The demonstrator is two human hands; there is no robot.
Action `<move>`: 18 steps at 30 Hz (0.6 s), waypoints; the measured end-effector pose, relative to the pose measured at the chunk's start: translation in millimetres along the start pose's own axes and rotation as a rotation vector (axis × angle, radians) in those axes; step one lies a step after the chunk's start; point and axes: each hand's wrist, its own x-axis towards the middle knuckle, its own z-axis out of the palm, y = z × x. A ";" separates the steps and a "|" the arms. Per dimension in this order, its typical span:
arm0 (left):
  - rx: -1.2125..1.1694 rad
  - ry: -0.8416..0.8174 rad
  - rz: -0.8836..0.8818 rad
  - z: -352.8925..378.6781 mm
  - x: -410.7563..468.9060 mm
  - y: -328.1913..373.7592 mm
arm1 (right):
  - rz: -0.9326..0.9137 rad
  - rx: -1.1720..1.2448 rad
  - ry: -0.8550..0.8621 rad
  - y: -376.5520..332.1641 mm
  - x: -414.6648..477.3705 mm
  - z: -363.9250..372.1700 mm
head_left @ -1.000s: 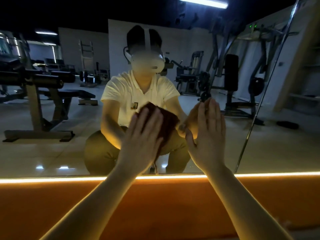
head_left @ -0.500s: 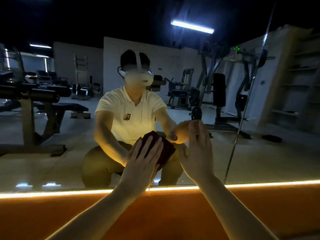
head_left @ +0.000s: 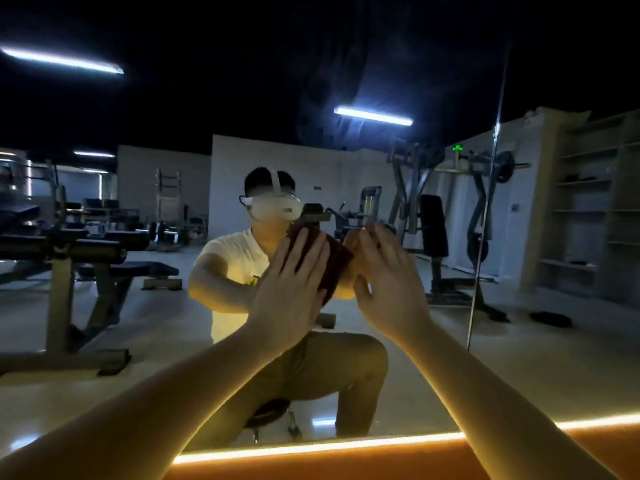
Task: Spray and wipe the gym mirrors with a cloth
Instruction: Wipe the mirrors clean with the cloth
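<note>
Cloth (head_left: 337, 263), dark red, lies flat against the mirror (head_left: 540, 358), pressed there by the left hand (head_left: 291, 292), whose straight, spread fingers cover the cloth's left part without curling round it. Just right of the cloth the right hand (head_left: 389, 289) is raised with fingers straight, holding nothing; whether it touches the glass cannot be told. Well below the cloth a glowing light strip (head_left: 311, 446) runs along the mirror's bottom edge.
</note>
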 end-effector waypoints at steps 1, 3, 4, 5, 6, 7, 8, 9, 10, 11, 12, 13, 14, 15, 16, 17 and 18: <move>0.032 -0.013 0.060 1.1 -0.3 -4.4 | -0.002 -0.015 0.015 3.2 10.2 -3.1; 0.094 -0.015 0.152 -4.6 7.8 -20.2 | -0.003 -0.052 0.035 12.1 27.5 -8.2; 0.129 -0.005 0.177 -8.0 17.3 -28.4 | 0.007 -0.065 0.047 17.6 36.6 -10.9; 0.146 0.015 0.174 -12.7 30.6 -36.4 | 0.016 -0.080 0.058 23.1 46.3 -13.2; 0.143 0.038 0.151 -18.7 47.7 -44.8 | 0.016 -0.096 0.068 27.7 56.7 -15.6; 0.136 0.060 0.117 -25.8 67.5 -52.9 | 0.012 -0.111 0.080 30.7 67.1 -18.4; 0.134 0.081 0.075 -33.8 88.9 -60.2 | 0.002 -0.127 0.096 33.0 77.1 -21.0; 0.129 0.104 0.025 -42.4 110.0 -66.5 | -0.006 -0.143 0.112 35.1 86.8 -23.1; 0.120 0.129 -0.026 -49.5 129.1 -71.5 | -0.016 -0.159 0.129 37.6 96.5 -24.8; 0.104 0.160 -0.074 -54.5 145.0 -73.6 | -0.022 -0.175 0.149 41.1 106.6 -26.4; 0.080 0.186 -0.121 -56.1 155.8 -72.1 | -0.023 -0.189 0.176 43.6 117.3 -28.7; 0.057 0.208 -0.160 -54.8 161.4 -66.6 | -0.016 -0.195 0.210 45.7 128.7 -31.5; 0.047 0.216 -0.186 -50.9 162.5 -59.1 | -0.006 -0.195 0.243 48.6 140.9 -33.7; 0.046 0.214 -0.187 -46.1 159.0 -51.6 | 0.003 -0.195 0.267 51.2 151.9 -35.3; 0.050 0.204 -0.153 -41.7 154.2 -47.0 | 0.010 -0.197 0.281 53.9 161.7 -35.8; 0.061 0.193 -0.102 -38.9 148.1 -46.2 | 0.012 -0.201 0.285 56.9 169.0 -33.8; 0.087 0.186 -0.042 -38.2 143.7 -50.2 | 0.007 -0.204 0.292 60.0 174.1 -30.0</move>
